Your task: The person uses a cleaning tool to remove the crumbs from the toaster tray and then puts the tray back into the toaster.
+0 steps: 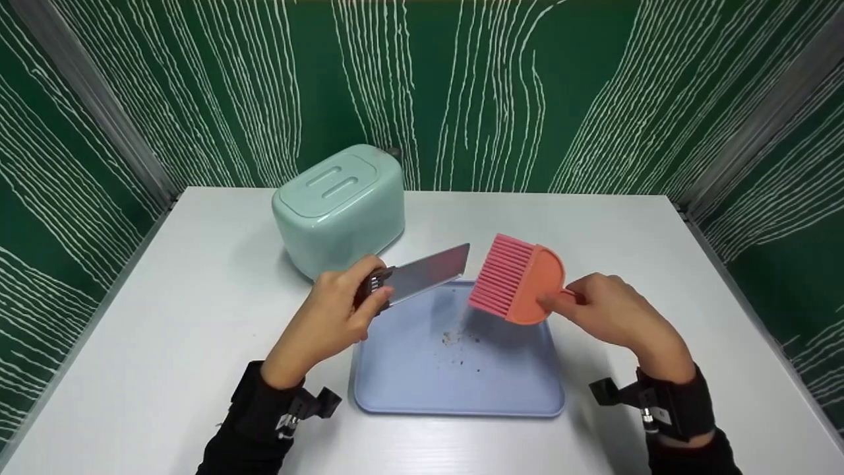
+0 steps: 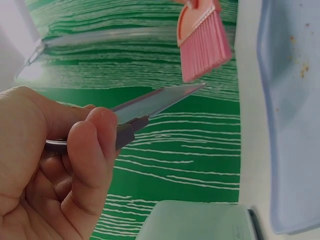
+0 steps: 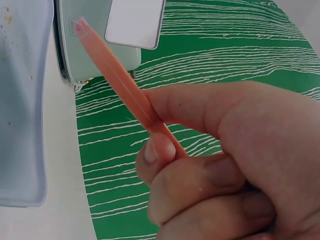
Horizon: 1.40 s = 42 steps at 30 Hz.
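In the head view my left hand [image 1: 339,310] grips the dark handle of a flat, shiny rectangular blade [image 1: 428,272], which points up and right over the tray's far edge. My right hand [image 1: 606,310] pinches the handle of an orange brush [image 1: 537,290] with pink bristles, held above the tray's right side. The bristles face the blade's tip across a small gap. Below both lies a pale blue tray [image 1: 422,389] with crumbs [image 1: 452,338] scattered near its middle. The right wrist view shows the brush [image 3: 120,75] edge-on between thumb and fingers.
A mint-green toaster [image 1: 343,211] stands behind the left hand, close to the tray's far left corner. Everything rests on a white table [image 1: 171,316], enclosed by green panels [image 1: 435,92] with white wavy lines at the back and sides.
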Available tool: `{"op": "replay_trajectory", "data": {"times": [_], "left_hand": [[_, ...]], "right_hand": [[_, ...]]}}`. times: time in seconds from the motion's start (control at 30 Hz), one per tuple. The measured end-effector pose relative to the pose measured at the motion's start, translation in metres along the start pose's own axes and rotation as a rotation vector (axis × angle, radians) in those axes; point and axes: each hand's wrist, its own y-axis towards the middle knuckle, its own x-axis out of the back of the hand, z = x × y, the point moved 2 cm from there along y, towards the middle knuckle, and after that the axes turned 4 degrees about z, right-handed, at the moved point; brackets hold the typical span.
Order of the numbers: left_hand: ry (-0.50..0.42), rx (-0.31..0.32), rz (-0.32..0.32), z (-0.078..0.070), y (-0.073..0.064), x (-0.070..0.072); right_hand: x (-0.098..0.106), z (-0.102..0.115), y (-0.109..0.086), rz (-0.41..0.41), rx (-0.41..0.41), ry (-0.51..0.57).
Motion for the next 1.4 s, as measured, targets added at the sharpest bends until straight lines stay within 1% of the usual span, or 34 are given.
{"op": "replay_trajectory", "data": {"times": [0.17, 0.4, 0.6, 0.8, 0.9, 1.03, 1.2, 1.3, 1.4], "left_hand": [[-0.053, 0.028, 0.014, 0.001, 0.0, 0.0], [-0.117, 0.034, 0.013, 0.003, 0.002, 0.001], [-0.173, 0.044, 0.01, 0.003, 0.003, 0.002], [-0.202, 0.057, 0.0, 0.008, 0.003, 0.001], [-0.225, 0.07, -0.004, 0.009, 0.003, 0.001], [-0.292, 0.093, 0.002, 0.01, 0.003, 0.003], [-0.383, 0.135, 0.003, 0.013, 0.003, 0.005], [-0.411, 0.152, -0.002, 0.015, 0.002, 0.006], [-0.433, 0.154, -0.004, 0.016, 0.004, 0.005]], "right_hand": [[0.003, -0.004, 0.002, -0.028, -0.038, 0.018], [0.007, -0.01, 0.007, -0.107, -0.067, 0.023], [0.01, -0.021, 0.009, -0.13, -0.093, 0.027], [0.012, -0.033, 0.013, -0.142, -0.105, 0.029], [0.014, -0.041, 0.014, -0.149, -0.125, 0.028], [0.015, -0.053, 0.017, -0.159, -0.155, 0.009], [0.013, -0.069, 0.022, -0.147, -0.2, 0.001], [0.011, -0.078, 0.024, -0.138, -0.217, 0.006], [0.013, -0.086, 0.025, -0.136, -0.227, 0.012]]}}
